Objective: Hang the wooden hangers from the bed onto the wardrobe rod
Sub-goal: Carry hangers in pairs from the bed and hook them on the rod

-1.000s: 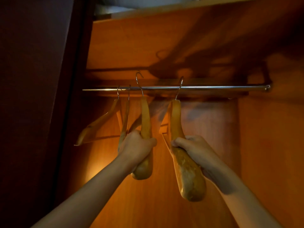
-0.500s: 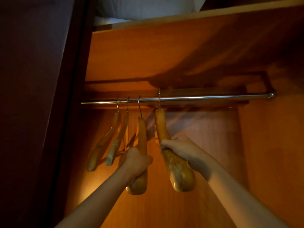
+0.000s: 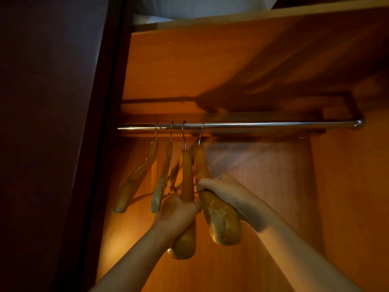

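A chrome wardrobe rod (image 3: 273, 124) runs across the open wardrobe. Several wooden hangers hang from its left part by metal hooks. The two leftmost hangers (image 3: 136, 178) (image 3: 163, 178) hang free. My left hand (image 3: 179, 213) grips the third hanger (image 3: 187, 175) around its lower arm. My right hand (image 3: 223, 192) grips the fourth hanger (image 3: 221, 220), whose hook sits over the rod right beside the third one's hook. The two held hangers almost touch.
A dark wardrobe door edge (image 3: 109, 144) stands close on the left. An orange wooden shelf (image 3: 231, 22) with white bedding (image 3: 200, 5) lies above the rod. The rod's right end meets the side panel (image 3: 357, 186).
The left-hand hanger's hook has gone onto the rod. The right-hand hanger has slid left along the rod, up against the third hanger. Both hands have kept their grips.
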